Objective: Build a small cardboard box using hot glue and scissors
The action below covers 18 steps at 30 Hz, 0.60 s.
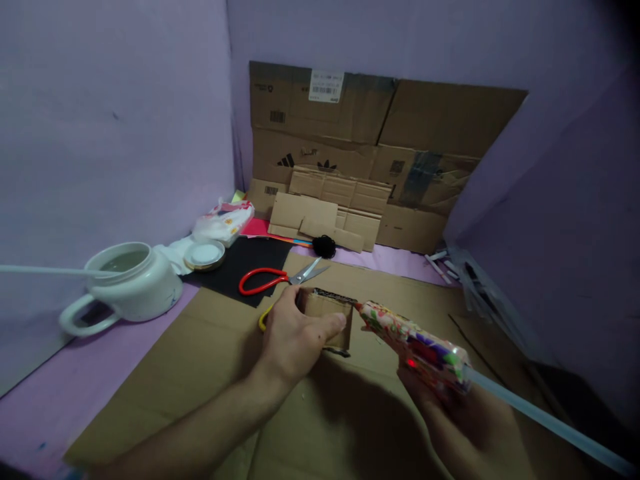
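My left hand (295,337) is closed round a small cardboard box (327,312), thumb lying across its face. A dark upper edge of the box faces up. From the right, my right hand (450,420) grips a flower-patterned glue gun (415,340) with a small red light lit and a long glue stick (545,417) out of its back. The gun's nozzle is at the box's upper right corner; whether they touch is too small to tell. Red-handled scissors (263,281) lie just beyond my left hand, blades apart. A yellow loop (263,319) is partly hidden behind that hand.
A large cardboard sheet (200,373) covers the work surface. At the left are a white mug (130,287), a round lid (205,255) and black paper (240,267). Farther back lie a black yarn bundle (324,247) and leaning cardboard (320,147). Clear plastic (493,313) lies right.
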Each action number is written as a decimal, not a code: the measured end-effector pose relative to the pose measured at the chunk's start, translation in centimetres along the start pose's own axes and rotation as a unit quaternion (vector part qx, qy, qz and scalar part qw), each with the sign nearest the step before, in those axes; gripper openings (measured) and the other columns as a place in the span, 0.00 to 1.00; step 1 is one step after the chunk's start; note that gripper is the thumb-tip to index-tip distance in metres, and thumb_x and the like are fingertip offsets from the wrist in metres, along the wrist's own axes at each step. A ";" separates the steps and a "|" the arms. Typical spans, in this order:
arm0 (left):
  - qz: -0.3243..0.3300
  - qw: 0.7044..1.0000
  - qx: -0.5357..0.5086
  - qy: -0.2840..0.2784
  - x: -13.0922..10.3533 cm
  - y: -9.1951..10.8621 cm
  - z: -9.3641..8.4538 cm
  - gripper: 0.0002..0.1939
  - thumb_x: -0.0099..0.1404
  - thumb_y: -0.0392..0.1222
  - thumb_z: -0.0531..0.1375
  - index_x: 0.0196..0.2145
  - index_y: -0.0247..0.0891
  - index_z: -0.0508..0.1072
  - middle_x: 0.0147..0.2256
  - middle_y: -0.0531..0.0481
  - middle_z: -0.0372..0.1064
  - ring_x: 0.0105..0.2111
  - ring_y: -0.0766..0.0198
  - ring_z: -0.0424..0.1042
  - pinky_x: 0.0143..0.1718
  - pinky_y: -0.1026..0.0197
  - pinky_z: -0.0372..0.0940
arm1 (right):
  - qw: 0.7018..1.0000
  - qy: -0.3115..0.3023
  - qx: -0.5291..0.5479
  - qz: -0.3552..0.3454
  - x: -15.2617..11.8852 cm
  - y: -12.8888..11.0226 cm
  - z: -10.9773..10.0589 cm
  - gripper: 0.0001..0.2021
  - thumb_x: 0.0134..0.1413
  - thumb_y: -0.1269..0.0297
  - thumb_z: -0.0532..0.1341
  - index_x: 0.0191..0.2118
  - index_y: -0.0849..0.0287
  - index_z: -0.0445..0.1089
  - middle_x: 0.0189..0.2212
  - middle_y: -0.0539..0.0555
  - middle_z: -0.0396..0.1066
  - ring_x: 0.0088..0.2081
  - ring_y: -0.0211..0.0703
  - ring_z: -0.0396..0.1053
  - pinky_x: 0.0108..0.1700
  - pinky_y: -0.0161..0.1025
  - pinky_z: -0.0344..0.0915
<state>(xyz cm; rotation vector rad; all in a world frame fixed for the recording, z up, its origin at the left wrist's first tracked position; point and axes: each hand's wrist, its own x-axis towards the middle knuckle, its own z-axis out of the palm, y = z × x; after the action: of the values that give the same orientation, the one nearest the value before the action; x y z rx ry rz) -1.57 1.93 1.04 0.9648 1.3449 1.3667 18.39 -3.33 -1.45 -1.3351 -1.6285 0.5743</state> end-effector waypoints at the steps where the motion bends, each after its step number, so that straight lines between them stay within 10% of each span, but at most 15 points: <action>1: -0.002 1.000 -0.005 -0.002 0.0 0.0 0.0 0.19 0.41 0.38 0.69 0.34 0.38 0.74 0.28 0.46 0.76 0.29 0.52 0.73 0.30 0.56 0.66 | 1.000 0.012 -0.019 -0.003 0.0 0.0 0.0 0.11 0.51 0.62 0.65 0.40 0.57 0.77 0.27 0.55 0.79 0.23 0.47 0.74 0.24 0.37 0.71; 18: -0.046 0.995 -0.068 -0.063 0.2 0.3 -0.1 0.18 0.42 0.37 0.69 0.34 0.37 0.72 0.31 0.45 0.77 0.30 0.53 0.75 0.32 0.53 0.68 | 0.999 0.010 -0.041 -0.028 0.1 -0.4 0.2 0.13 0.50 0.62 0.64 0.44 0.56 0.75 0.25 0.54 0.80 0.23 0.48 0.75 0.21 0.34 0.70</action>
<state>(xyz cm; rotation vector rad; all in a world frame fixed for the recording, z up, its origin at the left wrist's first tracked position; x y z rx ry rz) -1.72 2.10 1.33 0.8734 1.1725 1.2887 18.03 -3.32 -1.23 -1.3445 -1.6838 0.4639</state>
